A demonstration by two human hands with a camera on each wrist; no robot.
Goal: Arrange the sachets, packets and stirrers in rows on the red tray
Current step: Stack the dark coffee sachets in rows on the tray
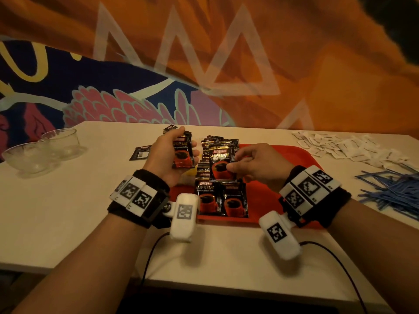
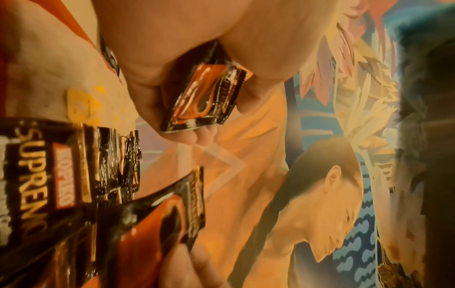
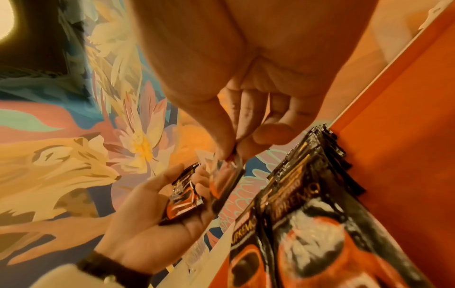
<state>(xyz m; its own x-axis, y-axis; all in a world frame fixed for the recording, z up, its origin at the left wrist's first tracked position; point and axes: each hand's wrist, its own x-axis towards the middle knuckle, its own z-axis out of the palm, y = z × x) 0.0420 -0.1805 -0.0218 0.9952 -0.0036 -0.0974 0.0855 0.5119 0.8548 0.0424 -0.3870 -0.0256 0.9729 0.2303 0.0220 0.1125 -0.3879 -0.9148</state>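
Observation:
My left hand [image 1: 175,152] grips a small stack of black-and-red coffee packets [image 1: 183,152] above the table, left of the red tray [image 1: 292,159]. The same stack of coffee packets [image 2: 204,97] shows in my left hand's curled fingers in the left wrist view. My right hand [image 1: 235,165] pinches one coffee packet [image 1: 221,164] by its lower right edge, over the packets on the tray. In the right wrist view the pinched packet [image 3: 225,179] hangs edge-on from thumb and finger. Two rows of coffee packets [image 1: 221,200] lie overlapped down the tray's left half.
White sachets [image 1: 344,147] lie heaped at the back right, blue stirrers [image 1: 390,189] piled at the right edge. Two clear glass bowls [image 1: 43,148] stand at the left. A lone coffee packet [image 1: 140,152] lies face down on the table beside my left hand.

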